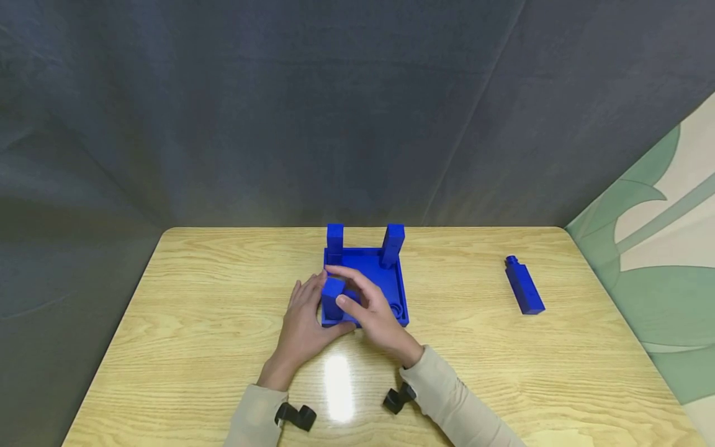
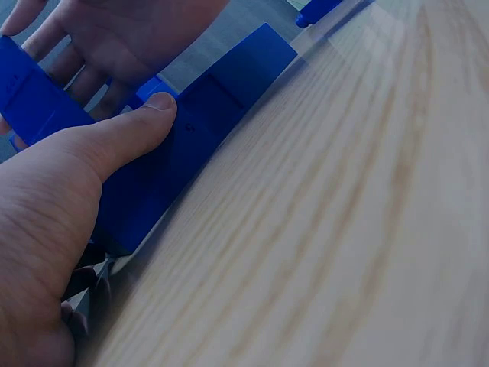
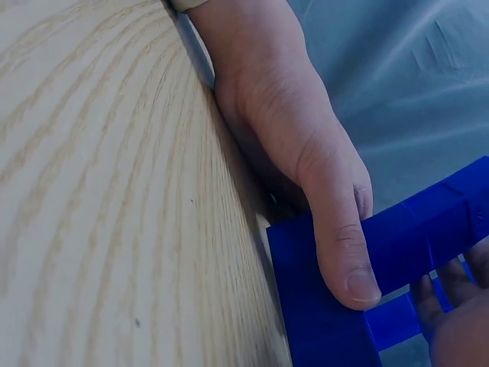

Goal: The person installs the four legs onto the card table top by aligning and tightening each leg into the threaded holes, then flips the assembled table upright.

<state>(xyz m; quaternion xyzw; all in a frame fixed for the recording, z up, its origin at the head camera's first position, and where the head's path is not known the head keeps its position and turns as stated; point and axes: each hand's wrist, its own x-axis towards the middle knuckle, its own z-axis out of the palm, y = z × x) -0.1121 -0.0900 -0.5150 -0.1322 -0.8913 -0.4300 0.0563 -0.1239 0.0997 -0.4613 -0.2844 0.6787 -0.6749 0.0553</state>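
A blue square tray-like base (image 1: 365,264) sits on the table, with a square post (image 1: 333,297) upright at its front left corner. My right hand (image 1: 380,316) pinches this post between thumb and fingers. The left hand (image 1: 301,323) grips the base around that corner, its thumb pressed along the front wall, as the left wrist view shows. Two more blue posts, one left (image 1: 335,239) and one right (image 1: 393,242), stand at the rear corners. At the front right corner, a round threaded socket (image 1: 396,309) shows. The foot of the pinched post is partly hidden.
A loose blue post (image 1: 524,288) with a threaded end lies on the wooden table (image 1: 458,372) to the right. A dark cloth (image 1: 335,124) hangs behind the table's back edge, and a patterned green fabric (image 1: 659,298) borders the right side.
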